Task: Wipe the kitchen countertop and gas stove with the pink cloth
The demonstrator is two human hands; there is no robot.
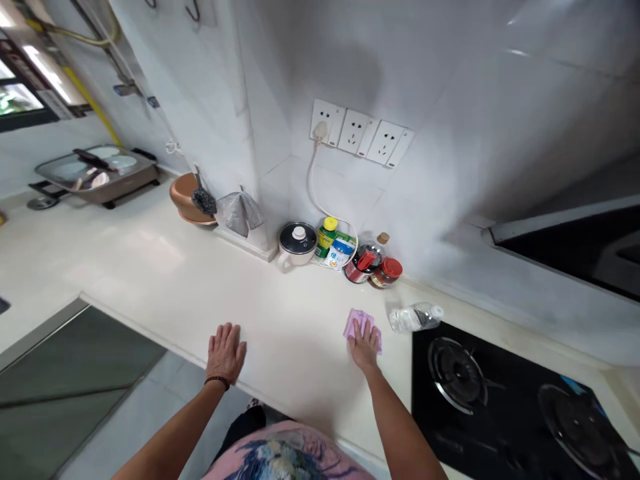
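A pink cloth point(357, 319) lies on the white countertop point(280, 333), with my right hand point(365, 343) pressed down over it. The fingers of that hand hold the cloth against the surface, and part of the cloth shows beyond them. My left hand point(226, 353) rests flat near the counter's front edge, its fingers stretched out and nothing in it. Just right of the cloth, a clear plastic bottle point(414, 318) lies on its side by the stove.
A black gas stove point(493, 400) borders the right. Along the wall stand a small lidded electric pot point(296, 245), a yellow-capped container point(326, 237), a white packet point(340, 253) and a red-lidded jar point(386, 273). Farther left are a brown pot point(187, 197) and an electric pan point(107, 183).
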